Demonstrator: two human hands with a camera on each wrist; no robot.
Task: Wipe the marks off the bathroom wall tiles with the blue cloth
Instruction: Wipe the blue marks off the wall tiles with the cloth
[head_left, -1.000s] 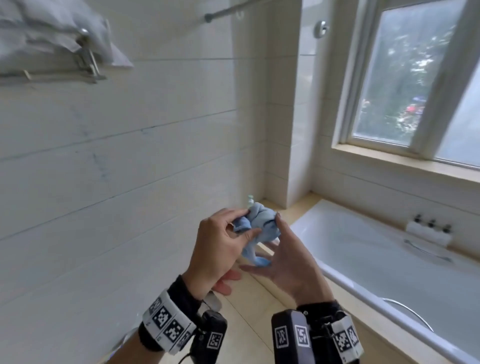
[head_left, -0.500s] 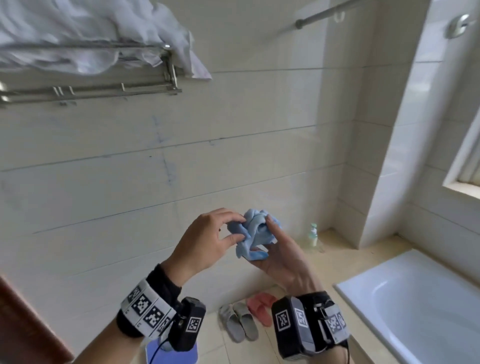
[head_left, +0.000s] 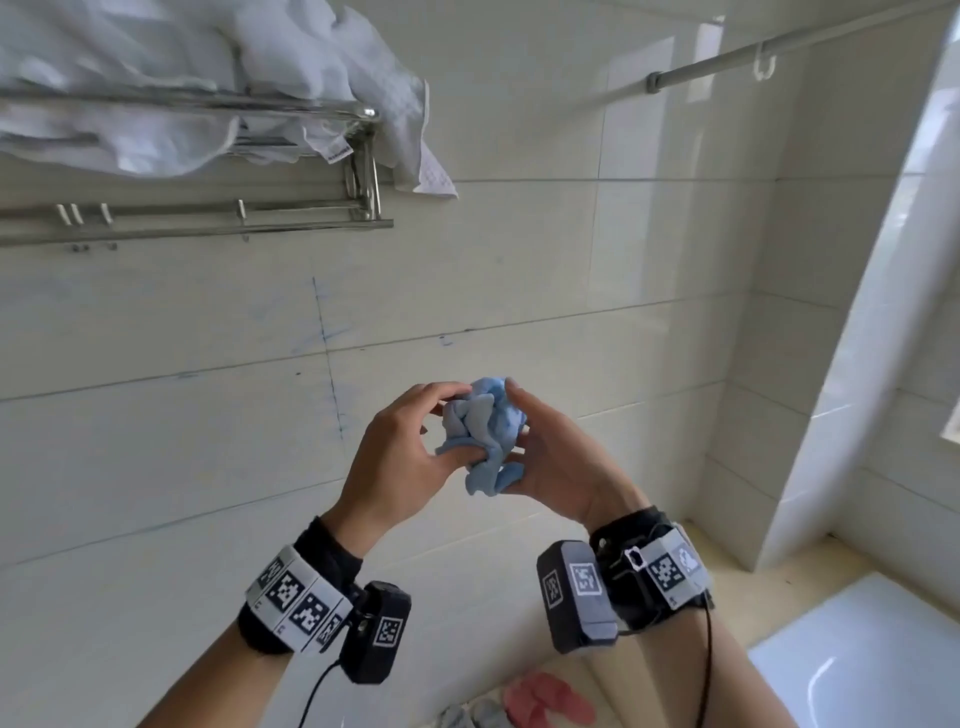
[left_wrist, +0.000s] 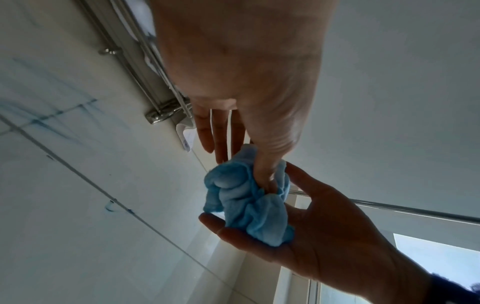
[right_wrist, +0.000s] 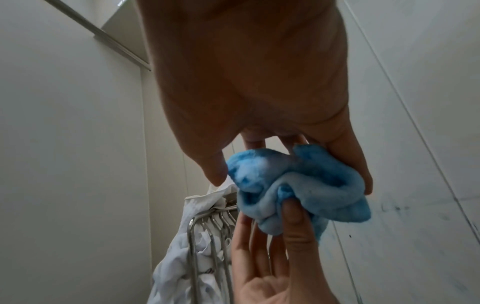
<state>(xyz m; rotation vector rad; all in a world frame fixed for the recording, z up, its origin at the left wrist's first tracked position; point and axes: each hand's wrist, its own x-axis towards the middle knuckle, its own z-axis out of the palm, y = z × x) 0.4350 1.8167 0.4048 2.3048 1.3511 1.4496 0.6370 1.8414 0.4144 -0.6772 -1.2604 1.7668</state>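
Plainly the wall tiles (head_left: 519, 270) filled most of the head view, pale and glossy, and they carried blue marks (head_left: 324, 332): a thin vertical line crossing the grout joint, faint smears beside it, and small dark specks along the joint to the right. Above them hung a metal towel rack (head_left: 208, 223) with white towels (head_left: 218, 78) heaped on it, and a shower rail (head_left: 779, 52) ran across the upper right. A corner of the bathtub (head_left: 857, 649) showed at lower right, with slippers (head_left: 545, 701) on the floor below the wrists.

Well apart from the wall, at chest height, the blue cloth (head_left: 485, 431) sat bunched into a ball between both hands. The left hand (head_left: 400, 457) pinched it, thumb pushed into the folds and fingertips on its far side. The right hand (head_left: 561, 467) cupped it from the other side, fingers curled round the wad, thumb on its top.

As a judgement, the wiping had not begun: the cloth touched no tile, and the marks looked whole and unsmudged near the line. The step in hand seemed to be shaping the cloth into a pad. Everything else was left: bringing it to the wall, rubbing the line, smears and specks away.
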